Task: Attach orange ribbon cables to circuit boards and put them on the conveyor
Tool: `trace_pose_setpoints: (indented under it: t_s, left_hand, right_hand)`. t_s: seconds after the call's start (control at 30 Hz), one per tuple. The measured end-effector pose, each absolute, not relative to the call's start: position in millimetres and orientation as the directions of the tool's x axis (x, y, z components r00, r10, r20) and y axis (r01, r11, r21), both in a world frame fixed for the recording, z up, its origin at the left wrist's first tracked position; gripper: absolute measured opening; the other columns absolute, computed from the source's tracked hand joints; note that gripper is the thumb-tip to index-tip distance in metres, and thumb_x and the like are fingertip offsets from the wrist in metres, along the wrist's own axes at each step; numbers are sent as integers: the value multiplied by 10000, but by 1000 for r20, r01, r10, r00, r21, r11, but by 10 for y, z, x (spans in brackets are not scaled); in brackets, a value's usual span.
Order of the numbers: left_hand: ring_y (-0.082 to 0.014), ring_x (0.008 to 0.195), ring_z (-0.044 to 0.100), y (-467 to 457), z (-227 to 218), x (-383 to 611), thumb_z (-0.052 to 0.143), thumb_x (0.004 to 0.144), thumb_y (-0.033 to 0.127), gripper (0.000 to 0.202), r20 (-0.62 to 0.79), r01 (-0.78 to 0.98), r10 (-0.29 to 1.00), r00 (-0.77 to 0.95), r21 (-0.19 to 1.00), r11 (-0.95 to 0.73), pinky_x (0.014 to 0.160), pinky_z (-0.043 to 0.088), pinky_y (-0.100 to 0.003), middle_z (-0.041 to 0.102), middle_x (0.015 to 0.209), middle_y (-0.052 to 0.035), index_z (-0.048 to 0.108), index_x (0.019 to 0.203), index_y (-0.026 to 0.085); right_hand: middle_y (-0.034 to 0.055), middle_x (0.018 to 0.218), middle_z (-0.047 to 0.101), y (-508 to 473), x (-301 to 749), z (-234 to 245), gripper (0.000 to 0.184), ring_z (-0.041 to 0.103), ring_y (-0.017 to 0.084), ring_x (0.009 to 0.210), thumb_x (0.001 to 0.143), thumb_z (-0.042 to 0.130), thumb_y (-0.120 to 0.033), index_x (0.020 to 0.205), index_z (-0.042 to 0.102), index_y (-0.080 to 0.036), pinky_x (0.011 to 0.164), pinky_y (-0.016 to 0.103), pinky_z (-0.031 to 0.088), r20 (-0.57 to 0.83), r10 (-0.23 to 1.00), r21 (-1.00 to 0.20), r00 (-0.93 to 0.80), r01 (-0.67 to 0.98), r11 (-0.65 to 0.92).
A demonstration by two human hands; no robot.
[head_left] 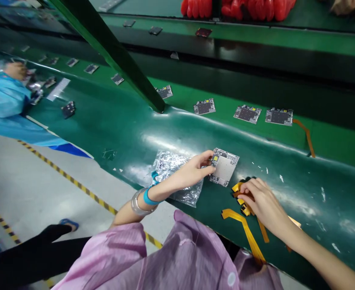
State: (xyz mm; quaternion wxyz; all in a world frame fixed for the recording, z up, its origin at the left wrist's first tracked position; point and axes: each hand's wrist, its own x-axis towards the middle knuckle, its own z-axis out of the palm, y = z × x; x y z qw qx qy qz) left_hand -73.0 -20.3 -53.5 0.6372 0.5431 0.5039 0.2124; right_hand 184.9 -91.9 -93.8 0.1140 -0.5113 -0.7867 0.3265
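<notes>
Pinched at its left edge, a circuit board [225,167] with a pale metal shield is held by my left hand [198,169] above the green bench. My right hand [260,199] is closed over a small pile of orange flex cables [246,208], fingertips on one of them; its palm hides part of the pile. A longer flex cable [246,229] lies nearer my body and runs over the bench edge. Under my left forearm lies a clear plastic bag [186,193].
Several circuit boards [204,106] lie in a row on the green strip behind the bench [129,121]; one [279,117] has a flex cable attached. A slanted green post [113,52] stands left of centre. A co-worker's blue sleeve [5,94] is at far left. Red items [256,9] sit at the back.
</notes>
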Motion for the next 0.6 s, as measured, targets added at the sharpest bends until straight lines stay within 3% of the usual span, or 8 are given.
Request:
trace_pose_setpoints:
  t_s: [0.13,0.23,0.3,0.4,0.5,0.6]
  left_hand:
    - [-171,963,542,-223,-565,-574,561,812,262,358,-573,238,744,344,819,521,732,442,-263,606,1221,-60,589,1165,213]
    - [-181,984,535,-240,-577,-462,639,840,389,379,-620,192,688,376,779,597,739,426,-261,579,1235,-77,566,1167,211]
    - [-153,849,521,-249,-573,-399,631,891,491,343,-545,160,685,483,824,543,697,405,-259,589,1020,-47,561,1049,195]
    - [-106,650,400,-267,-543,-326,582,947,526,346,-406,151,712,573,906,396,598,331,-252,445,755,35,505,896,193]
    - [-94,616,311,-319,-482,-275,616,942,482,369,-301,224,800,520,951,212,564,271,-253,318,713,60,424,802,201]
    - [-89,592,287,-411,-398,-228,625,938,467,391,-281,303,810,515,943,135,525,239,-254,282,685,69,375,783,210]
  right_hand:
    - [39,897,615,-902,1914,-896,156,563,234,869,1015,541,-196,863,543,-230,787,375,454,-172,880,-718,-442,668,195]
    - [48,930,634,-894,1952,-891,159,583,246,907,1031,505,-210,889,571,-235,808,379,455,-164,893,-757,-419,634,158]
    - [47,939,663,-888,1979,-888,172,600,252,919,1042,490,-227,923,613,-242,839,397,444,-154,899,-759,-410,631,158]
    - [47,998,699,-904,2022,-849,163,616,260,986,1041,511,-277,966,654,-259,898,415,426,-97,933,-768,-347,622,152]
    - [26,936,686,-974,2034,-739,115,638,216,910,1044,509,-340,1038,599,-268,832,355,465,-57,995,-864,-83,504,-8]
    - [-44,730,534,-1069,1988,-586,161,560,155,669,992,597,-393,1091,560,-271,656,271,467,-85,992,-932,96,343,-113]
